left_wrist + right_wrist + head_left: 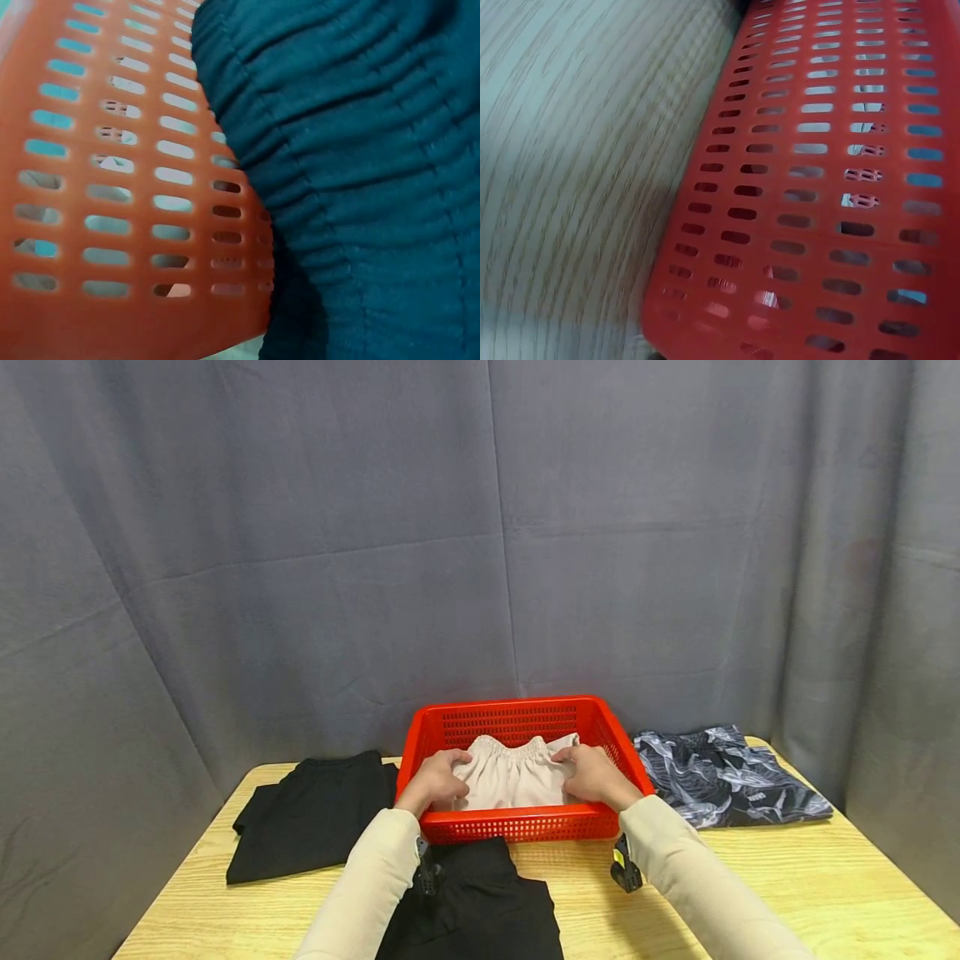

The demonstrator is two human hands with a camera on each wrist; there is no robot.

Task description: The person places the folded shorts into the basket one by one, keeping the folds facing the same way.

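A red perforated basket [517,703] stands at the back middle of a wooden table [787,877]. Inside it lies a folded beige garment [513,777] with a gathered waistband toward the far side. My left hand [438,781] grips the garment's left edge with curled fingers. At the garment's right edge my right hand [592,774] holds it the same way. Both wrists rest over the basket's near rim. The left wrist view shows only the basket wall [112,187] and dark ribbed fabric [360,187]. The right wrist view shows the basket wall [832,187] and the table top [577,150].
A black garment [315,814] lies flat left of the basket. Another black garment [480,910] lies in front of it, under my forearms. A dark patterned garment [720,777] lies to the right. A grey curtain hangs behind the table.
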